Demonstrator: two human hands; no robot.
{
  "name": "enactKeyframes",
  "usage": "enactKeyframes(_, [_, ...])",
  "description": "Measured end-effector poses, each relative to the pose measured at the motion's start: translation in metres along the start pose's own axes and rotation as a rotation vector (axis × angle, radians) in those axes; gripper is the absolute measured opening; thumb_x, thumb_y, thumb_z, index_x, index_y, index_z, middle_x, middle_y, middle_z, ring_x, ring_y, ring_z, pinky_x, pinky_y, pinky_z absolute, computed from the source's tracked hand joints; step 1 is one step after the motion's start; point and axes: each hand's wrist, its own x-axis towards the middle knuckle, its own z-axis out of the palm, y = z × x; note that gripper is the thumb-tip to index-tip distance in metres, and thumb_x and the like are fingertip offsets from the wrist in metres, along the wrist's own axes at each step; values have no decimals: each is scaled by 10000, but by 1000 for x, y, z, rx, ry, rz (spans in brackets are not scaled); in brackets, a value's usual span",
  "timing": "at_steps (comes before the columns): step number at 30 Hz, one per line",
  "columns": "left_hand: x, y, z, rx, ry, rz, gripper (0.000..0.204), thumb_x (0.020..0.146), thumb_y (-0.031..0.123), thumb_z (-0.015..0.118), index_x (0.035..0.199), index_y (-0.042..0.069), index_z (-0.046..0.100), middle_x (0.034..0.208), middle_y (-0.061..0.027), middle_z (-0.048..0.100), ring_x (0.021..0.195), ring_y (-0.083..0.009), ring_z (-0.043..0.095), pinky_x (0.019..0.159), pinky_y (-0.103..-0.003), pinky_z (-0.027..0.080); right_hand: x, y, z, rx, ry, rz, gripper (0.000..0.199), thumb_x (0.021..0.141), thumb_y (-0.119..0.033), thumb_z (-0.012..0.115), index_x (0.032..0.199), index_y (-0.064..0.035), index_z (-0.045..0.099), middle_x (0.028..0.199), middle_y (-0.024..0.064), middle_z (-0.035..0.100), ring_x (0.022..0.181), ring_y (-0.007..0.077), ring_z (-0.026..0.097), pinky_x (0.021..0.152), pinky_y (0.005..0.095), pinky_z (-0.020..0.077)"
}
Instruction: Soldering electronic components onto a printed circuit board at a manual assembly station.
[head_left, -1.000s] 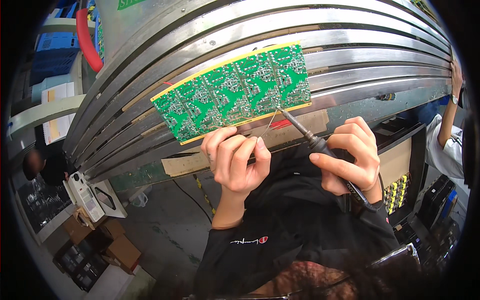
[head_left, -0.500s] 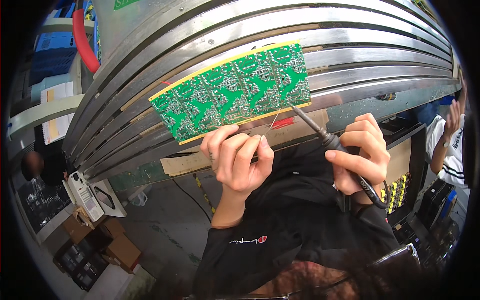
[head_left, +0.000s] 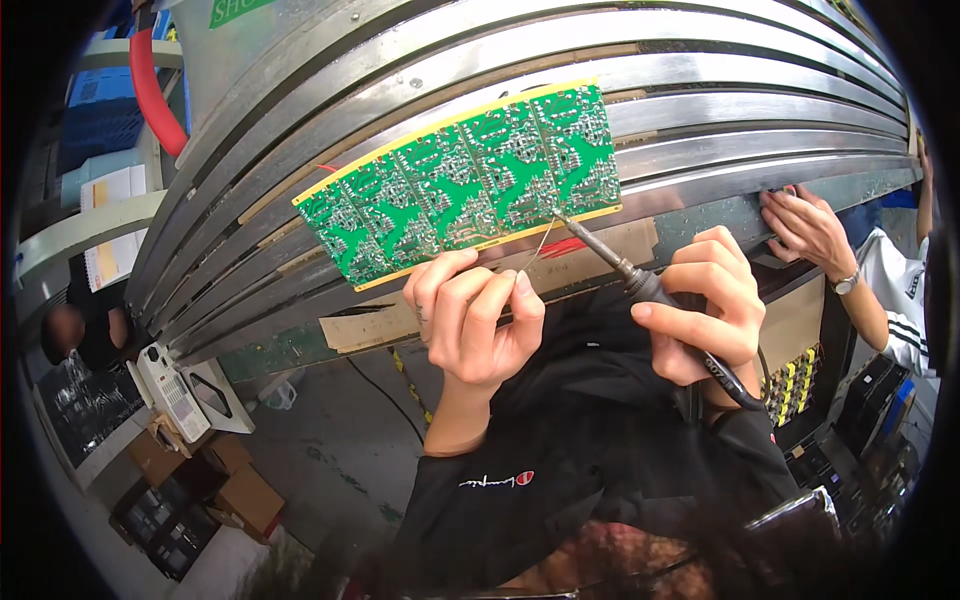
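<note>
Left hand: my left hand (head_left: 472, 322) is curled, thumb and forefinger pinched on a thin strand of solder wire (head_left: 537, 250) that runs up toward the lower edge of the board.

Right hand: my right hand (head_left: 706, 318) is closed round the dark handle of a soldering iron (head_left: 640, 285), gripped like a pen, with its cable trailing down past my wrist.

Iron tip: the metal tip slants up and to the left and meets the lower right part of the board, just beside the end of the solder wire.

Circuit board: the green circuit board (head_left: 465, 182) with yellow edging lies tilted on the metal rails (head_left: 700, 70), its left end lower than its right, solder side facing me.

Rails: long curved steel strips, running across the whole view above my hands.

Below the board: a strip of brown cardboard (head_left: 375, 325) sits under the rails, touching my left knuckles.

Co-worker: another person's hand (head_left: 805, 225), with a wristwatch, rests at the rail edge on the far right, well apart from mine.

Left side: a red hose (head_left: 148, 95) curves up near the rails.
</note>
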Motion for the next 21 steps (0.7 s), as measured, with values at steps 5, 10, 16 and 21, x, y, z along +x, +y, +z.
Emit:
enactKeyframes(5, [1, 1, -2, -5, -10, -3, 175, 745, -21, 692, 887, 74, 652, 845, -43, 626, 905, -285, 642, 856, -415, 510, 7, -2, -5, -44, -69, -76, 216, 666, -150, 724, 865, -80, 769, 810, 78, 595, 675, 218, 529, 637, 360, 422])
enactKeyframes(10, [0, -1, -2, -24, 0, 6, 163, 757, -28, 682, 883, 67, 643, 838, -52, 627, 909, -298, 645, 849, -420, 522, 14, -8, -10, -84, -120, -87, 208, 681, -168, 738, 867, -80, 767, 813, 80, 587, 676, 219, 529, 632, 348, 424])
enactKeyframes(16, [-1, -1, -2, -27, -7, 10, 152, 768, -17, 683, 885, 69, 638, 830, -52, 627, 912, -300, 650, 850, -423, 522, 15, -16, -9, -113, -107, -28, 240, 634, -140, 686, 852, -110, 783, 789, 73, 589, 677, 215, 505, 638, 361, 411])
enactKeyframes(21, [-3, -2, -2, -27, -6, 9, 143, 774, -8, 683, 885, 71, 639, 825, -48, 627, 913, -297, 649, 856, -423, 518, 14, -15, -10, -111, -81, -72, 206, 679, -178, 739, 861, -85, 766, 806, 79, 583, 678, 216, 527, 633, 346, 429])
